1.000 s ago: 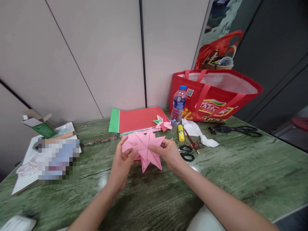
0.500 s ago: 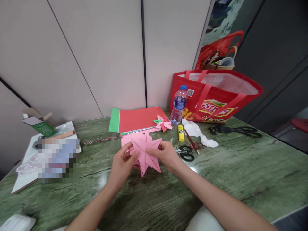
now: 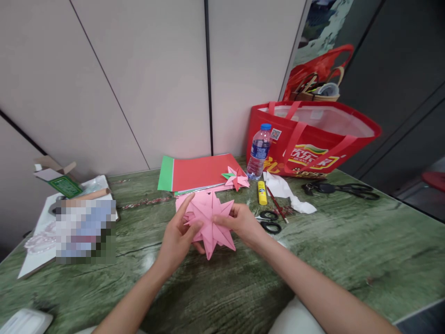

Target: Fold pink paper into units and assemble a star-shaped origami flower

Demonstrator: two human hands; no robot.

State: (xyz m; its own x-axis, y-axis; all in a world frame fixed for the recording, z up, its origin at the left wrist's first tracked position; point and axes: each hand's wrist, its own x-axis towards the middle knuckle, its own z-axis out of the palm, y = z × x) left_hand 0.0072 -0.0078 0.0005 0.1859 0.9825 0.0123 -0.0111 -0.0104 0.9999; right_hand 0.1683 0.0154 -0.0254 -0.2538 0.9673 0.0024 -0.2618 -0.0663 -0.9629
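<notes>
Have brought the pink, many-pointed folded-paper star [image 3: 207, 214] slightly lower, nearer the body, than a second ago, and straightened the left index finger by its upper-left side. Hold it over the green marbled table [image 3: 347, 250], broad side toward the eyes; cannot tell of any contact with the tabletop. Grasp its left side with the left hand [image 3: 177, 235], thumb on the front, other fingers behind. Pinch its right side with the right hand [image 3: 244, 223], thumb near the centre, fingers curled behind and partly hidden. See pale pink paper [image 3: 181, 200] just beyond, then flat red and green sheets [image 3: 198, 174] with a small pink, red and green paper star [image 3: 238, 178] at the right front corner. Find to the right black-handled scissors [image 3: 271, 227], a yellow glue stick [image 3: 262, 194], a thin dark-red pencil [image 3: 276, 204], crumpled white tissue [image 3: 280, 186], and a clear plastic blue-capped bottle [image 3: 257, 160] before a red shopping bag [image 3: 314, 134]. Find at far left an open green cardboard carton [image 3: 66, 186].
</notes>
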